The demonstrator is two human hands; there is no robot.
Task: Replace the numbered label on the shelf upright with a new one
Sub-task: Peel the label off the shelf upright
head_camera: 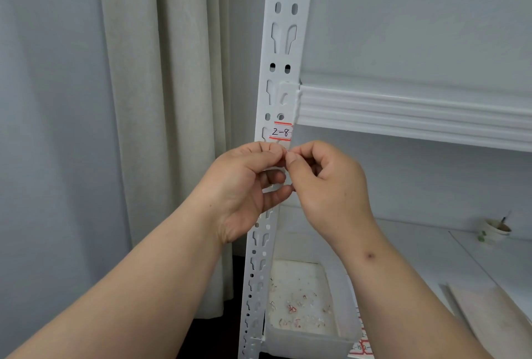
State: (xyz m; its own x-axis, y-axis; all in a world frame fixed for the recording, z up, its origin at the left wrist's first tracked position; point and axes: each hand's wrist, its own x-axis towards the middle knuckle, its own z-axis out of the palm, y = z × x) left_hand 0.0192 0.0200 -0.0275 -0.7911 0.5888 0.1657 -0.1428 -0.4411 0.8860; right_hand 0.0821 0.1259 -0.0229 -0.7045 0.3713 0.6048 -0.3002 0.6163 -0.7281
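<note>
A white slotted shelf upright [283, 41] runs from top to bottom in the middle of the view. A small white label [281, 131] with red edges, hand-written "2-8", is stuck on it just below the shelf beam. My left hand [247, 183] and my right hand [325, 183] are raised in front of the upright, just under the label. Their thumbs and forefingers meet and pinch something tiny and white between them; what it is cannot be made out. The other fingers of both hands are curled.
A white shelf beam [417, 113] juts right from the upright. Below stands a clear plastic tub [305, 306] holding several paper scraps. A sheet of red-edged labels [361, 347] lies by the tub. A small cup [496, 229] sits at the back right. Curtains [161, 99] hang at left.
</note>
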